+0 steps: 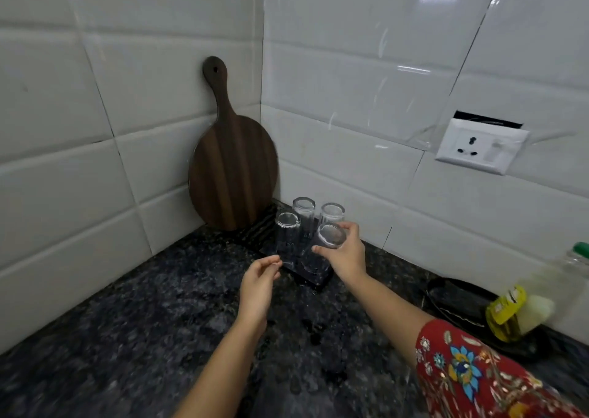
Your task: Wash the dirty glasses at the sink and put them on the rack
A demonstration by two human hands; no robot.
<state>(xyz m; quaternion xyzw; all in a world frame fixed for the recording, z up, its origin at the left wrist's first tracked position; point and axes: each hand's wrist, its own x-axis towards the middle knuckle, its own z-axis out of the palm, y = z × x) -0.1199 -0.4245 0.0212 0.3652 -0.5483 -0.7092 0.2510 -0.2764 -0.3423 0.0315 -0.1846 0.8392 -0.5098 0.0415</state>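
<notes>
Rack point(256, 228): a black ribbed rack is seen on the dark speckled desk point(143, 306), set close into the tiled corner.
Glasses: four clear glasses are stood upside down on the rack, in two rows of two.
Back row: the back left glass point(303, 209) and the back right glass point(332, 213) are placed at the rack's far end, just beside each other.
Front left glass point(287, 229): it is stood upright on its rim at the rack's near left and is touched by no hand.
Front right glass point(330, 237): it is held at the rack's near right, tilted slightly, with its rim down at the rack; whether it is fully set down cannot be told.
Right hand point(345, 255): it is clamped on the front right glass, with fingers and thumb curled round the upturned base.
Left hand point(258, 282): it is held just beside the rack's near left edge, fingers loosely curled, thumb and fingertips close together; nothing is seen in it.
Sleeve point(462, 370): red cloth with a flower print is worn on the right arm.
Board point(232, 169): a dark wooden board with a handle is leaned on the wall right behind the rack.
Bottle point(541, 293): a clear bottle with a green cap is seen well to the right of the rack, on a black tray point(455, 299).
Label point(506, 303): a yellow label is carried on the bottle; its writing is too blurred to be read.
Socket point(481, 146): a white socket is fixed to the wall, above and right of the rack.
</notes>
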